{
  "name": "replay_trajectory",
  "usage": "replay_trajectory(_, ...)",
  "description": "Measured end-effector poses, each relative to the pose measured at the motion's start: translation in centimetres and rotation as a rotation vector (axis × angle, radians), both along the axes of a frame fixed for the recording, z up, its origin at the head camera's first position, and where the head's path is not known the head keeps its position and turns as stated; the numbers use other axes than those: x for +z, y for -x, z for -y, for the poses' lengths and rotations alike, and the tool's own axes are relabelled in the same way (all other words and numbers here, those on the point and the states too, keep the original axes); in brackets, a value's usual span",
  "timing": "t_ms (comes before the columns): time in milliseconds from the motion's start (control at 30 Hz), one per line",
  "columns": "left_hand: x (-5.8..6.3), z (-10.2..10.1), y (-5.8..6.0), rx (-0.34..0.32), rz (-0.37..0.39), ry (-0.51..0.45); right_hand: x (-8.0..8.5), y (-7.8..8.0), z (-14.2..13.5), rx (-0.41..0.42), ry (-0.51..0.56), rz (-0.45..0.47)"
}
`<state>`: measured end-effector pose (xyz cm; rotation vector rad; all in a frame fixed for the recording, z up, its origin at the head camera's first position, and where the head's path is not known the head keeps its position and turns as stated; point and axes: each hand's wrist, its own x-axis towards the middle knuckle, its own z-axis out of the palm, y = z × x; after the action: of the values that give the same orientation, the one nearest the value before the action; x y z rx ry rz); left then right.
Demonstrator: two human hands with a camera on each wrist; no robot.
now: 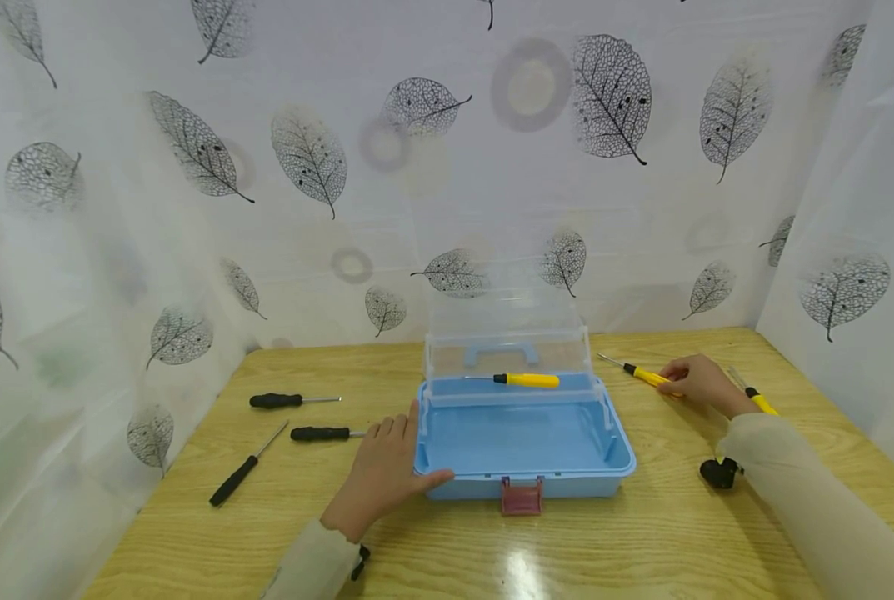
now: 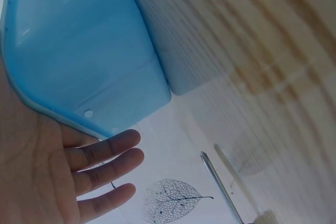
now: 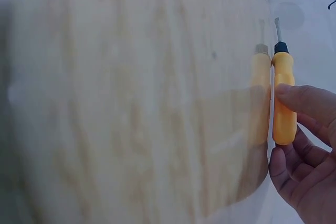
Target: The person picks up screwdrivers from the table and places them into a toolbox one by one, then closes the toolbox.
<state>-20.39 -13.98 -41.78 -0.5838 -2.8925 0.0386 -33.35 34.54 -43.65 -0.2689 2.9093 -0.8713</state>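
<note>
A light blue toolbox [image 1: 461, 487] stands in the middle of the table with its clear lid [image 1: 447, 354] raised. My left hand [image 1: 387, 467] rests against its left end, thumb at the front corner; the left wrist view shows the fingers nearly straight along the blue wall [image 2: 89, 51]. To the right of the box, my right hand [image 1: 705, 385] pinches the handle of a yellow screwdriver [image 1: 645, 375] between thumb and fingers. In the right wrist view, its handle [image 3: 284, 114] is low over the tabletop, shaft pointing away. Another yellow screwdriver [image 1: 531, 380] lies at the back of the box.
Several black-handled screwdrivers lie left of the box, one [image 1: 319, 433] close to my left hand. A further yellow screwdriver [image 1: 757, 400] lies beyond my right wrist, partly hidden by the sleeve. A leaf-patterned curtain [image 1: 342, 233] hangs behind the table [image 1: 447, 558].
</note>
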Motion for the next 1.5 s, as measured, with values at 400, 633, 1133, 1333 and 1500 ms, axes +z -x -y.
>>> replay_trajectory(400,0.1,0.0,0.0,-0.008,-0.001,-0.019,-0.3,-0.2,-0.4,-0.012,-0.012,-0.071)
replay_trajectory(633,0.1,-0.1,-0.1,-0.002,0.009,-0.018,-0.2,-0.3,-0.8,-0.022,-0.024,-0.091)
replay_trajectory(1133,0.0,0.0,-0.1,-0.005,-0.001,-0.014,1.0,-1.2,-0.7,-0.051,-0.013,-0.152)
replay_trajectory(1333,0.0,-0.1,-0.1,0.001,0.003,-0.011,1.5,-1.5,-0.4,-0.044,-0.008,-0.167)
replay_trajectory(1500,0.0,-0.1,0.0,0.003,-0.002,-0.007,2.1,-1.8,0.1,-0.031,-0.002,-0.195)
